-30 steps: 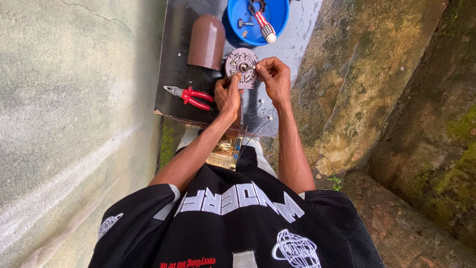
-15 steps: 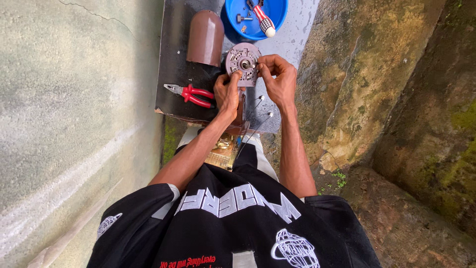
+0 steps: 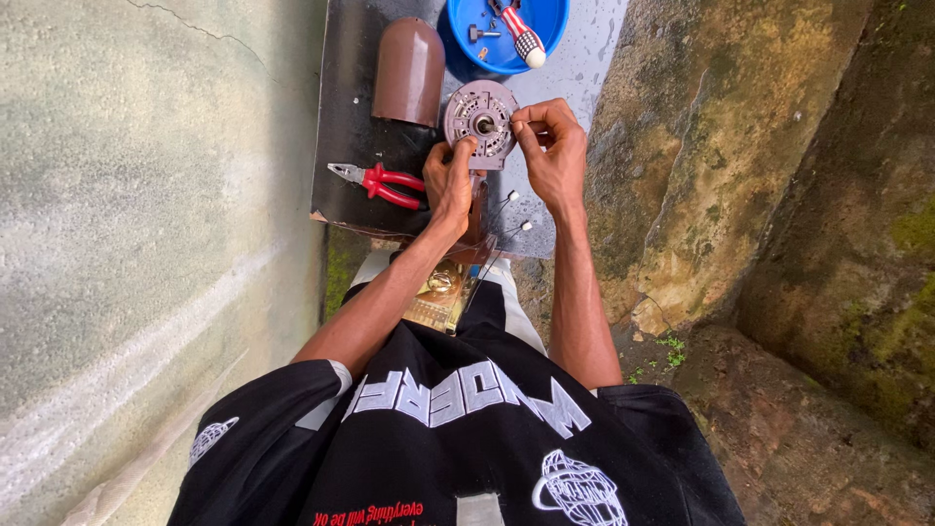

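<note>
You hold the round grey motor plate (image 3: 481, 115) between both hands over the dark board (image 3: 341, 117). Your left hand (image 3: 448, 180) grips its lower left edge, thumb pressed up onto the face, fingers shut on the rim. Your right hand (image 3: 553, 146) pinches the right edge between thumb and forefinger, the other fingers curled behind. Compared with half a second ago, the plate sits in much the same place, just below the blue bowl (image 3: 506, 29) and right of the brown cover (image 3: 409, 70); your right fingertips have drawn in closer to the rim, and your left thumb now reaches higher toward the centre hole.

The red pliers (image 3: 380, 182) lie unmoved on the board, just left of your left wrist. The screwdriver (image 3: 519, 34) rests in the bowl as before. Thin wires (image 3: 506, 219) with white ends hang below the plate, between your wrists, toward the brass-coloured part (image 3: 438, 292) on your lap.
</note>
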